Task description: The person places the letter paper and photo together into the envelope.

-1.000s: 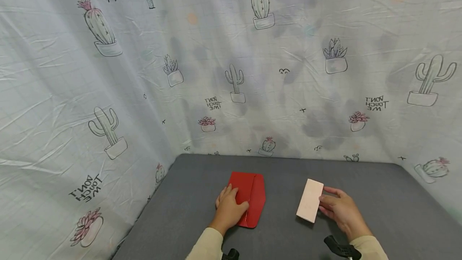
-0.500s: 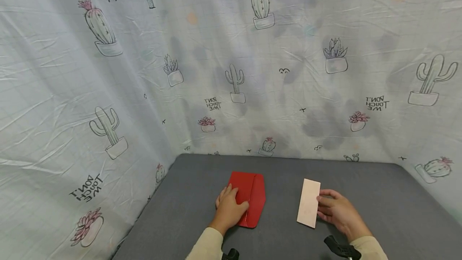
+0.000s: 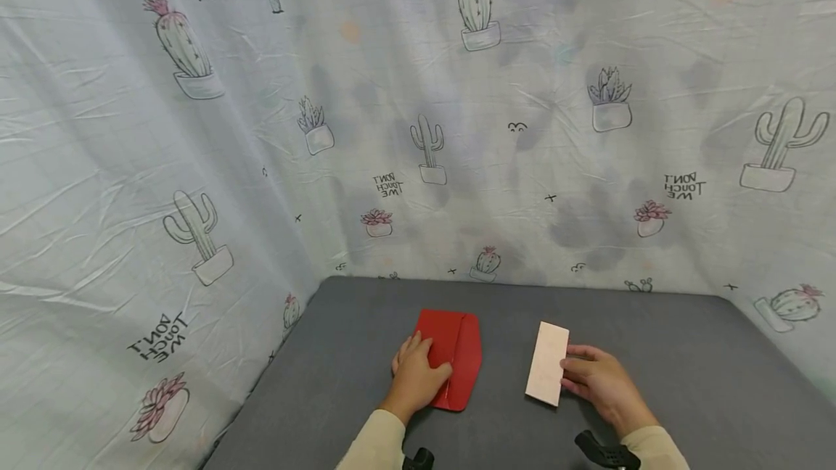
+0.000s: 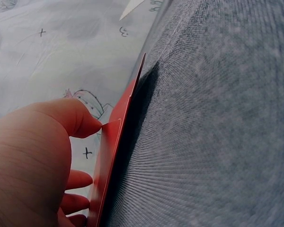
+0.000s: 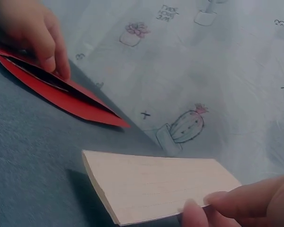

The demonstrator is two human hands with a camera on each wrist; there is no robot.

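A red envelope (image 3: pixel 466 372) lies on the grey table, its pointed flap folded out to the right. My left hand (image 3: pixel 414 381) grips it from the left, thumb at the pocket's edge. In the right wrist view the envelope's mouth (image 5: pixel 42 75) gapes under those fingers. To the right, a pale cream folded paper (image 3: pixel 547 365) is tilted above the table, a shadow beneath it. My right hand (image 3: pixel 602 388) pinches its right edge between thumb and fingers. Faint lines and a layered side edge show on the paper (image 5: pixel 151 184) in the right wrist view.
The grey table (image 3: pixel 353 325) reaches back to a pale curtain (image 3: pixel 366 93) printed with cacti, which also hangs along the left and right. Black straps (image 3: pixel 604 452) sit at both wrists, over cream sleeves.
My right hand has brought the folded paper left, closer to the envelope, and its tilt has changed. The left hand and envelope hold their place.
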